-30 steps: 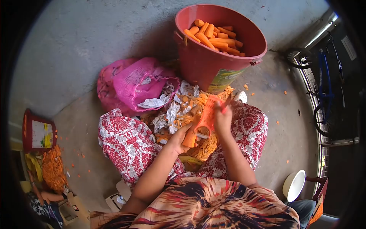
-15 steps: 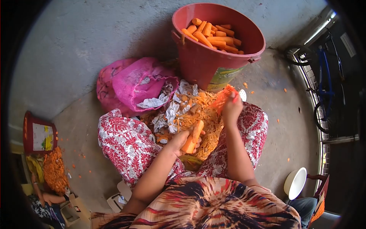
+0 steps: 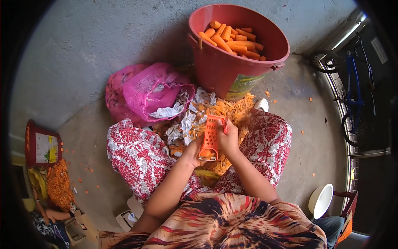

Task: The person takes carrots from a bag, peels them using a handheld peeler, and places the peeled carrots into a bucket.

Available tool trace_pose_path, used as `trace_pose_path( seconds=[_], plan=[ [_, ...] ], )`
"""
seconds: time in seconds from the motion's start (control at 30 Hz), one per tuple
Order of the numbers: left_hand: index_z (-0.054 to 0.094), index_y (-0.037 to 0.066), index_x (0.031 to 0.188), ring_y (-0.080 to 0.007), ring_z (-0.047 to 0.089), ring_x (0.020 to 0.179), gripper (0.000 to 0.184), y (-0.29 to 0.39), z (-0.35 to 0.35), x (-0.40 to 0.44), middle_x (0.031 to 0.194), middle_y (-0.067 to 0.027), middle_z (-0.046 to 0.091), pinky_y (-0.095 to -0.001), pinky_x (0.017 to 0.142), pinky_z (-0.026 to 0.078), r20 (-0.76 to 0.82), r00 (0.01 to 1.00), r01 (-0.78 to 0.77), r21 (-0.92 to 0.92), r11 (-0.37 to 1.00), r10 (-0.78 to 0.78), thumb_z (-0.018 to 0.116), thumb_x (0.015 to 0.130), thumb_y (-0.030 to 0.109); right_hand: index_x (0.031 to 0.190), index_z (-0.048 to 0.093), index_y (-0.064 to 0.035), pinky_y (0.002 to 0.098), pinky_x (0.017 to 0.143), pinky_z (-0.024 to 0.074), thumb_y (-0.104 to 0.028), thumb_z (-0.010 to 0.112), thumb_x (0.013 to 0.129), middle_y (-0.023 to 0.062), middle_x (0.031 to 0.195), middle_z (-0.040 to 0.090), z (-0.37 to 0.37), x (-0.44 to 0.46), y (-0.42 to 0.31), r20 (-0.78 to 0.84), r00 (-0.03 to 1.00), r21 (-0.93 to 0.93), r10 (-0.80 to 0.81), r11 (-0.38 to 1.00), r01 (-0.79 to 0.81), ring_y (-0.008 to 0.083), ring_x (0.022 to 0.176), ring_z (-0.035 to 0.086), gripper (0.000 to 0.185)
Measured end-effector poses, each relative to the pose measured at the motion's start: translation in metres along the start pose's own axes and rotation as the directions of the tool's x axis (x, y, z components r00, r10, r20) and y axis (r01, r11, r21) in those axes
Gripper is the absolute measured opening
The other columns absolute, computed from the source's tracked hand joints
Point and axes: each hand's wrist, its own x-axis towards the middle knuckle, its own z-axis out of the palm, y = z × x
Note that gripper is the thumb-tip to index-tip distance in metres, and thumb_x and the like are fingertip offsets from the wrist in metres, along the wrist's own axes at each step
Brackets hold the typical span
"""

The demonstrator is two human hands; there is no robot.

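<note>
Between my legs, my left hand (image 3: 193, 153) is closed round a peeled carrot (image 3: 206, 154), mostly covered by an orange peeler (image 3: 210, 133) with a holed body. My right hand (image 3: 229, 137) grips the peeler from the right, its blade end lying over the carrot's near end. Below both hands is a heap of carrot peelings (image 3: 236, 108) mixed with crumpled paper (image 3: 187, 122). Beyond the heap stands a large red bucket (image 3: 215, 68) holding many peeled carrots (image 3: 244, 43).
A pink mesh bag (image 3: 143, 93) lies left of the heap. At far left are another red bucket (image 3: 35, 143), a peelings pile (image 3: 60, 184) and a person's arm. A white basin (image 3: 321, 201) is at lower right, a blue bicycle (image 3: 352, 83) at far right.
My right hand moved away to the upper right with the peeler, then came back down left onto the carrot. My left hand kept hold of the carrot.
</note>
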Motion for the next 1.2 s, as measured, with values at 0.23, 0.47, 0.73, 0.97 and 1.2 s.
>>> trace_pose_path(
  seconds=[0.23,0.47,0.73,0.97,1.2],
  plan=[
    [0.048,0.008,0.086,-0.0147,0.048,0.059,0.037,-0.004,0.000,-0.007,0.069,-0.0028,0.046,-0.0283,0.048,0.041,0.124,0.972,0.180,0.172,0.969,-0.202,0.037,0.085,0.044,0.080,0.053,0.0011,0.0271,0.045,0.0370,-0.015,0.042,0.087,0.0072,0.055,0.051,-0.060,0.075,0.028,-0.591,0.805,0.047,0.042,0.999,-0.018,0.0137,0.047,0.047,0.021],
    [0.049,0.010,0.091,-0.0169,0.050,0.061,0.029,0.008,-0.005,0.000,0.071,-0.0046,0.050,-0.0317,0.049,0.043,-0.027,0.999,-0.034,0.076,0.996,0.036,0.039,0.086,0.037,0.070,0.047,-0.0073,0.0198,0.042,0.0320,-0.017,0.046,0.087,-0.0053,0.058,0.044,-0.041,0.038,-0.005,-0.138,0.949,0.304,0.284,0.924,-0.232,0.0030,0.048,0.037,0.020],
    [0.050,0.005,0.103,-0.0166,0.058,0.078,0.030,0.009,0.011,-0.002,0.090,-0.0059,0.059,-0.0321,0.066,0.049,-0.071,0.996,-0.064,-0.020,0.998,0.062,0.036,0.088,0.028,0.066,0.041,-0.0029,0.0276,0.042,0.0336,-0.014,0.048,0.085,0.0035,0.050,0.041,-0.002,0.008,0.001,0.044,0.995,0.148,0.084,0.985,-0.090,0.0112,0.043,0.036,0.023],
    [0.051,0.004,0.100,-0.0148,0.057,0.072,0.032,0.004,0.016,-0.007,0.085,-0.0057,0.058,-0.0294,0.063,0.048,-0.047,0.997,-0.062,0.105,0.993,0.067,0.041,0.087,0.032,0.065,0.041,-0.0009,0.0335,0.044,0.0360,-0.012,0.049,0.083,0.0144,0.050,0.043,-0.002,0.009,0.003,-0.094,0.994,-0.082,-0.061,0.995,0.054,0.0236,0.043,0.042,0.023],
    [0.048,0.006,0.091,-0.0137,0.055,0.064,0.034,-0.005,-0.002,-0.002,0.074,-0.0036,0.051,-0.0291,0.052,0.047,0.157,0.976,0.141,0.090,0.986,-0.153,0.043,0.085,0.039,0.073,0.048,0.0014,0.0310,0.045,0.0363,-0.017,0.046,0.086,0.0101,0.053,0.048,-0.053,0.072,0.044,-0.537,0.843,-0.100,0.019,0.991,-0.086,0.0164,0.044,0.041,0.023]
  ],
)
